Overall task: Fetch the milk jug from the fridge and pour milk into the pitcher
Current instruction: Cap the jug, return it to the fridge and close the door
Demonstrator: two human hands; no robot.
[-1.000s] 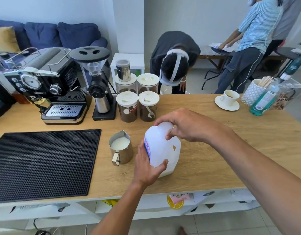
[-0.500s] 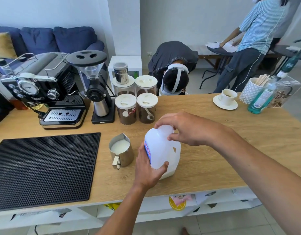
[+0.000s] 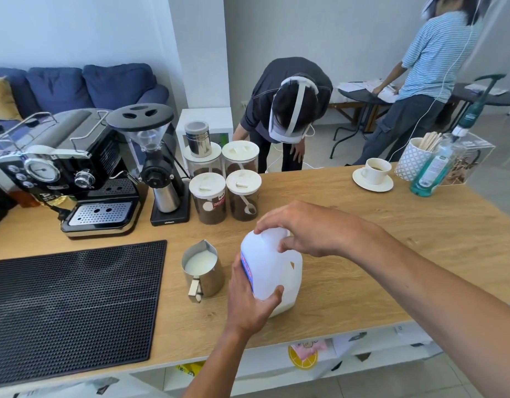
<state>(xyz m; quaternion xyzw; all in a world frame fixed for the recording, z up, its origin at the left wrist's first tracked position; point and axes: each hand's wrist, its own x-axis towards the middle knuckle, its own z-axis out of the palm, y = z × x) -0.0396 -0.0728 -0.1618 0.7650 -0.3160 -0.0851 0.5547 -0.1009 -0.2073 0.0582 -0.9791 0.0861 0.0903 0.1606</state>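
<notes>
A white plastic milk jug [image 3: 279, 271] with a blue and red label stands upright on the wooden counter [image 3: 391, 254]. My left hand [image 3: 248, 300] wraps around its lower left side. My right hand [image 3: 302, 231] covers the jug's top, fingers closed around the cap area, which is hidden beneath them. Just left of the jug stands a steel pitcher [image 3: 202, 271] with milk inside, its handle facing me, apart from my hands.
A black rubber mat [image 3: 70, 305] covers the counter's left. Behind stand an espresso machine [image 3: 73, 173], a grinder [image 3: 156, 165] and several coffee jars [image 3: 225, 185]. A cup on a saucer [image 3: 374, 173] and a green bottle [image 3: 431, 170] sit far right. Two people stand beyond the counter.
Both hands stay on the jug in nearly the same grip; the right fingers shift slightly on its top. The camera view has tilted up a little.
</notes>
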